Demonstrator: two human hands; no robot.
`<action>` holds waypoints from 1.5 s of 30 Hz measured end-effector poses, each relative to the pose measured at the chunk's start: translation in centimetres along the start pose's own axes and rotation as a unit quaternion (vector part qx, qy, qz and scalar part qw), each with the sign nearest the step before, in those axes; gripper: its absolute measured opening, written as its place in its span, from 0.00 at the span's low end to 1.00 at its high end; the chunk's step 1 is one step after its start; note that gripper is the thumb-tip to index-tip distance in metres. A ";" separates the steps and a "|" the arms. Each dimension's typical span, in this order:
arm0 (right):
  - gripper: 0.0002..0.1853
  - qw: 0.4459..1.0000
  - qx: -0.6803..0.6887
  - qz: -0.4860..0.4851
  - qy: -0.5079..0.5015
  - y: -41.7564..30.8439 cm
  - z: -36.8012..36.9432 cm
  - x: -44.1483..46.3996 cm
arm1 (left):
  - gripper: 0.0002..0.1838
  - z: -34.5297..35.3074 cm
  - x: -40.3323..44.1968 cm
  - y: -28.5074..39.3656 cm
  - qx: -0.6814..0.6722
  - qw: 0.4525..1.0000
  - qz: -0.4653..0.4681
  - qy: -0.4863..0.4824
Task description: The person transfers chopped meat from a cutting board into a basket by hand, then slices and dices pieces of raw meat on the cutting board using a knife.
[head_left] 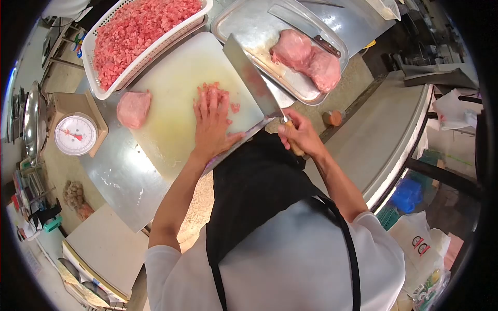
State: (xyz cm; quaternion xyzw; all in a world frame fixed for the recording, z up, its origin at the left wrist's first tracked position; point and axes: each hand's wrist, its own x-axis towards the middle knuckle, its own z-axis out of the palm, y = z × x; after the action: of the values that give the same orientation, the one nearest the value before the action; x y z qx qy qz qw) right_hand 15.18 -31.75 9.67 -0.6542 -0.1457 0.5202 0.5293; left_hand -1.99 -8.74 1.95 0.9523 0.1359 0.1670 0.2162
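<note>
My left hand (212,124) lies with its fingers stretched over a small heap of diced meat (212,89) on the white cutting board (179,67). A few loose bits lie just right of the fingers. My right hand (301,133) is wrapped round the wooden handle of a cleaver (255,78). Its broad blade points up and away along the board's right side, apart from my left hand. A larger piece of raw meat (134,109) rests at the board's left edge.
A white basket (129,76) full of diced meat stands at the back left. On the metal tray (241,23) at the back right lie large raw meat pieces (306,59) and a knife (328,45). A dial scale (75,133) stands at the left.
</note>
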 end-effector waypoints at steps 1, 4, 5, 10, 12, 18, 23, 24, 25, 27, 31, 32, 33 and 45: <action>0.22 0.998 0.054 -0.008 -0.009 0.6 -0.5 0.8 | 0.53 0.7 -0.1 -0.2 0.042 0.999 0.008 -0.016; 0.19 0.987 0.154 -0.016 -0.046 3.6 -3.0 4.2 | 0.53 2.8 1.5 -2.1 0.112 0.991 -0.039 0.059; 0.18 0.983 0.178 -0.002 -0.055 4.3 -3.8 5.1 | 0.52 2.9 2.0 -2.5 0.102 0.992 -0.058 0.051; 0.19 0.992 0.125 0.028 -0.011 2.7 -1.8 6.2 | 0.44 2.3 2.7 -1.7 0.012 0.988 -0.132 0.076; 0.23 0.993 0.099 0.036 -0.062 3.1 0.7 6.7 | 0.40 2.6 3.3 0.2 0.014 0.979 -0.165 0.119; 0.12 0.980 0.117 0.032 -0.155 3.5 8.0 7.5 | 0.30 3.4 4.8 -0.9 -0.094 0.911 -0.248 0.316; 0.16 0.971 0.106 -0.026 -0.214 -0.5 8.9 7.1 | 0.26 -0.7 6.5 -1.5 -0.108 0.894 -0.224 0.372; 0.16 0.969 0.112 -0.042 -0.218 -2.0 9.5 6.7 | 0.25 -2.5 7.4 -1.6 -0.115 0.893 -0.203 0.384; 0.16 0.968 0.097 -0.067 -0.219 -3.8 10.2 6.7 | 0.25 -4.8 8.9 -2.0 -0.123 0.892 -0.183 0.395; 0.16 0.963 0.098 -0.093 -0.233 -8.0 11.6 7.0 | 0.23 -9.1 11.7 -2.7 -0.119 0.883 -0.155 0.427; 0.16 0.954 0.090 -0.136 -0.253 -12.6 12.9 9.3 | 0.23 -16.3 18.3 -9.9 -0.020 0.865 -0.156 0.476; 0.15 0.955 0.095 -0.140 -0.242 -12.4 12.6 9.1 | 0.23 -17.6 19.4 -13.2 -0.010 0.864 -0.186 0.468; 0.16 0.956 0.099 -0.144 -0.235 -11.9 12.5 9.1 | 0.21 -18.3 20.1 -17.7 0.045 0.880 -0.217 0.420; 0.13 0.981 0.136 -0.017 -0.137 0.0 1.5 6.2 | 0.20 -10.3 12.9 -20.4 0.168 0.884 -0.104 0.423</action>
State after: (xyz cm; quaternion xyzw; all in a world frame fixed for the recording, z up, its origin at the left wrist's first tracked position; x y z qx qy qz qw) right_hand 16.52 -26.37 6.55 -0.4958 -0.1558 0.6113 0.5969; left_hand 2.01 17.01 4.71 0.7938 0.3392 0.5047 -0.0090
